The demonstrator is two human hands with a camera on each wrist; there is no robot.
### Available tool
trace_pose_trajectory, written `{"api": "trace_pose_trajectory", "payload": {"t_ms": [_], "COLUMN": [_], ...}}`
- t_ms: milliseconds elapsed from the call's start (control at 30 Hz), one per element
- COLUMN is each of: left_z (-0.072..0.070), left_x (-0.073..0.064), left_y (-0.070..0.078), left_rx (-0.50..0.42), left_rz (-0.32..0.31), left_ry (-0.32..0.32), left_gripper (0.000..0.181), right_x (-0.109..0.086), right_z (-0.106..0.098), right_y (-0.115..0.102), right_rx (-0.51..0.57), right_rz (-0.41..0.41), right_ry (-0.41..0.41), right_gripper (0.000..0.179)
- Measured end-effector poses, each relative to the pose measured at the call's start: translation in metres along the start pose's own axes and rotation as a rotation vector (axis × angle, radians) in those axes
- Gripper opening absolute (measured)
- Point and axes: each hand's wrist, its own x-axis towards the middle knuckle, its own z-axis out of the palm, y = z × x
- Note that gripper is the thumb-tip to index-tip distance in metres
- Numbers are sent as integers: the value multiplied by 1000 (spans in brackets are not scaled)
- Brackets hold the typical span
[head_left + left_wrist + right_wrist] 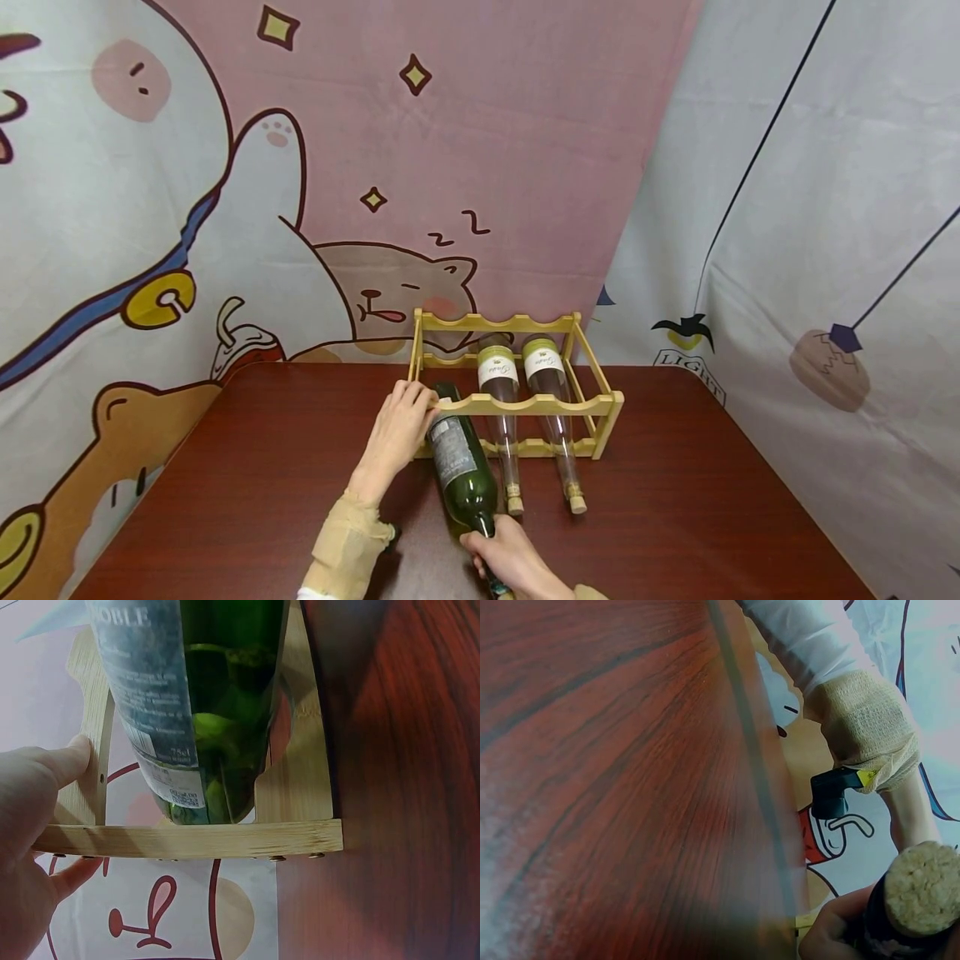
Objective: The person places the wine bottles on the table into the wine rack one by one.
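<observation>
At the front left corner of a light wooden wine rack (pixel 551 406), my left hand (pixel 397 421) grips the frame. Its thumb and fingers pinch the wood from both sides in the left wrist view. A dark green wine bottle (pixel 471 493) with a grey label lies in the rack's left slot, base inward and neck toward me. My right hand (pixel 513 557) holds that bottle by the neck. Its cork (pixel 922 889) shows just past my fingers in the right wrist view. In the left wrist view, the bottle's base (pixel 225 795) sits between the rack's scalloped rails.
Two clear bottles, one in the middle (pixel 498 383) and one on the right (pixel 551 383), lie in the rack with corked necks toward me. The rack stands on a dark red wooden table (pixel 697 500). A cartoon-printed cloth (pixel 555 167) hangs behind it.
</observation>
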Motion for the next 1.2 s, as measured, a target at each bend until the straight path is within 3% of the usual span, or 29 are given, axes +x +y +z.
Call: {"api": "trace_pose_trajectory", "payload": {"t_ms": [533, 1200], "left_z": [1, 1], "left_x": [0, -1], "left_y": [1, 1], "left_rx": [4, 6], "left_rz": [15, -1], "left_ry": [37, 37], "left_gripper": [13, 13], "right_x": [22, 54], "right_z": [15, 23], "right_y": [-4, -15], "right_rx": [132, 118], "right_rz": [-6, -17], "right_ry": [57, 131], "right_gripper": [9, 16]}}
